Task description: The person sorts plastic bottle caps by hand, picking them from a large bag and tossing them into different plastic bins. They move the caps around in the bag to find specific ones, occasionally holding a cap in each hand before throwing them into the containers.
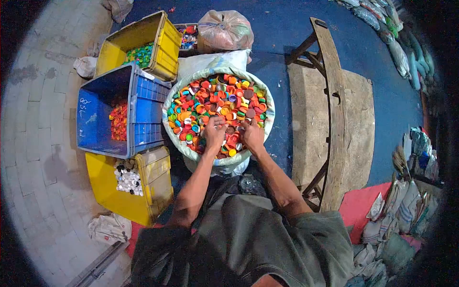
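Note:
A big round sack [170, 136] with a rolled pale rim stands in front of me, full of plastic bottle caps [210, 98] in mixed colours, mostly red, orange, yellow and green. Both hands are among the caps in its near half. My left hand [215, 134] lies on the heap with fingers stretched and slightly bent, touching caps. To its right, my right hand [252, 136] has its fingers bent inward at the caps; whatever is between the fingertips is too small to make out. A brown cap [231, 129] and several red ones lie between the hands.
At left, a blue crate [103, 138] holds orange-red caps, a far yellow crate [160, 48] green ones, and a near yellow crate [155, 177] white and dark ones. A tied bag [225, 31] stands beyond the sack. A wooden bench [336, 115] is at right.

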{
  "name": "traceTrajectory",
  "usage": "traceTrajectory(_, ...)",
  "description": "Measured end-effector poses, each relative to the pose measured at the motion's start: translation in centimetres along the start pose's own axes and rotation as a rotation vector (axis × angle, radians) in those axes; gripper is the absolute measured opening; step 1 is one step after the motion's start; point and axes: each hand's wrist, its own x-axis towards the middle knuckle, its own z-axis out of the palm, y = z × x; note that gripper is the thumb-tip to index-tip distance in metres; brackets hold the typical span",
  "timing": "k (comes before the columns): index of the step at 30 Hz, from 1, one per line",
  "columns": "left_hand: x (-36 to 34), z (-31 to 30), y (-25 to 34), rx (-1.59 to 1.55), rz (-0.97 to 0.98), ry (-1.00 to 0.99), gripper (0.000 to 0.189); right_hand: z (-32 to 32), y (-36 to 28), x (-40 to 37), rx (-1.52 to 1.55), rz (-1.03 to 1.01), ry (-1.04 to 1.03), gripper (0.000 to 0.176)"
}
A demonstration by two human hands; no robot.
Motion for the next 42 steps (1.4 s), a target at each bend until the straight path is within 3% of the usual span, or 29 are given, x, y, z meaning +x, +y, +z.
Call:
traceTrajectory(4, 0.3, 0.2, -0.2, 0.186, 0.096, 0.003, 0.032, 0.3, 0.3, 0.1, -0.015, 0.014, -0.007, 0.017)
traceTrajectory(7, 0.8, 0.7, 0.1, 0.26, 0.159, -0.034, 0.038, -0.5, -0.1, 0.0, 0.156, 0.058, 0.046, 0.016)
traceTrajectory(10, 1.7, 1.2, 0.5, 0.56, 0.443, -0.065, 0.047, -1.9, 0.1, -0.3, 0.421, 0.203, 0.113, 0.014)
traceTrajectory(11, 1.8, 1.5, 0.6, 0.639, 0.411, -0.106, 0.05, -2.6, 0.2, -0.3, 0.517, 0.363, 0.008, 0.017)
traceTrajectory(15, 2.6, 2.2, 2.5, 0.868, 0.434, -0.224, 0.053, -3.5, 1.5, -0.8, 0.699, 0.423, 0.121, 0.021)
traceTrajectory(19, 3.9, 2.7, 2.0, 0.841, 0.593, -0.268, 0.054, -3.8, 3.3, -1.6, 0.873, 0.448, 0.016, 0.027)
traceTrajectory(26, 4.6, 2.9, 1.3, 0.826, 0.486, -0.269, 0.054, -4.3, 4.7, -2.6, 0.992, 0.483, -0.085, 0.025)
traceTrajectory(29, 4.3, 3.2, 1.0, 0.531, 0.43, -0.087, 0.044, -4.7, 4.7, -2.5, 1.103, 0.505, -0.133, 0.027)
traceTrajectory(32, 3.2, 2.1, 2.4, -0.042, -0.074, -0.105, 0.032, -6.9, 3.0, -1.7, 1.477, 0.709, -0.245, 0.027)
traceTrajectory(34, 2.4, 0.6, 3.8, -0.813, -0.353, -0.202, 0.033, -7.7, 2.5, -1.1, 1.593, 0.752, -0.312, 0.028)
traceTrajectory(37, -0.1, -1.1, 4.7, -1.305, -0.395, -0.161, 0.029, -8.0, 1.4, -0.5, 1.716, 0.806, -0.399, 0.031)
traceTrajectory(38, -0.7, -1.8, 3.5, -1.325, -0.399, -0.077, 0.027, -7.5, 1.2, -0.3, 1.731, 0.743, -0.435, 0.032)
traceTrajectory(42, -4.2, -5.4, 2.8, -1.493, -0.344, -0.051, 0.026, -6.4, -2.0, -0.5, 1.733, 0.661, -0.572, 0.035)
